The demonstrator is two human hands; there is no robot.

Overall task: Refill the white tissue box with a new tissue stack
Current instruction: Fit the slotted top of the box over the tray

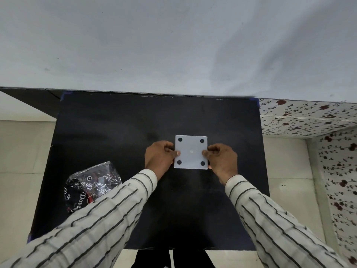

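Note:
The white tissue box [191, 146] is in the middle of the black table [116, 132], its square underside facing up with a black round foot at each corner. My left hand [161, 158] grips its left side, thumb on the upturned face. My right hand [221, 160] grips its right side the same way. A shiny plastic tissue pack [90, 182] with dark print lies at the table's left, partly hidden by my left sleeve.
A pale wall rises right behind the table's far edge. Light floor tiles [21, 151] show on both sides. A floral-patterned surface [309, 117] stands at the right, beyond the table's right edge.

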